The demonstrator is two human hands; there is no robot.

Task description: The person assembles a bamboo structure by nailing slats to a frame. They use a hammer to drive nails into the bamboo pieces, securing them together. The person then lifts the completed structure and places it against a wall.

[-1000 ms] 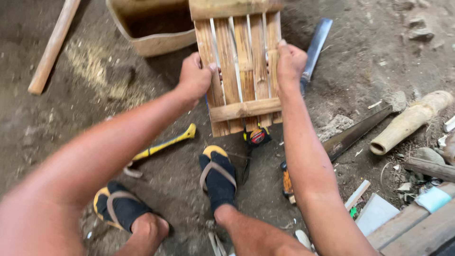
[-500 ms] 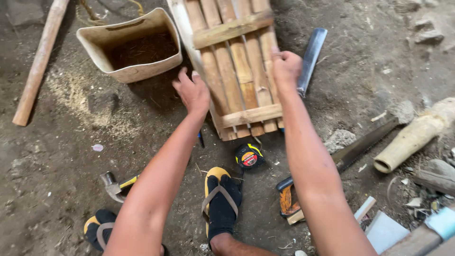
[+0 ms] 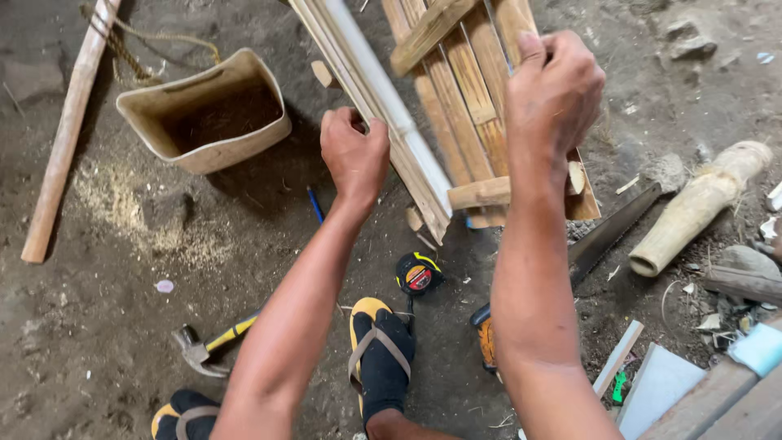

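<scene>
A slatted bamboo panel [image 3: 456, 106] is tilted up on its edge above the dirt ground, its cross bars showing. My left hand [image 3: 354, 155] grips the panel's left edge rail. My right hand [image 3: 554, 90] is closed around slats near the right side, higher up. A black and yellow tape measure [image 3: 418, 273] lies on the ground just below the panel, by my right foot in a black sock and sandal [image 3: 379, 358].
A tan basket [image 3: 204, 110] stands at upper left beside a long pole [image 3: 69, 130]. A claw hammer [image 3: 208, 342] lies at lower left. A hand saw [image 3: 603, 240] and a thick bamboo piece [image 3: 700, 208] lie to the right, with boards at lower right.
The panel has been lifted off the ground and turned up onto its edge, leaning leftward. Both hands have shifted their hold with it, and the view has moved closer.
</scene>
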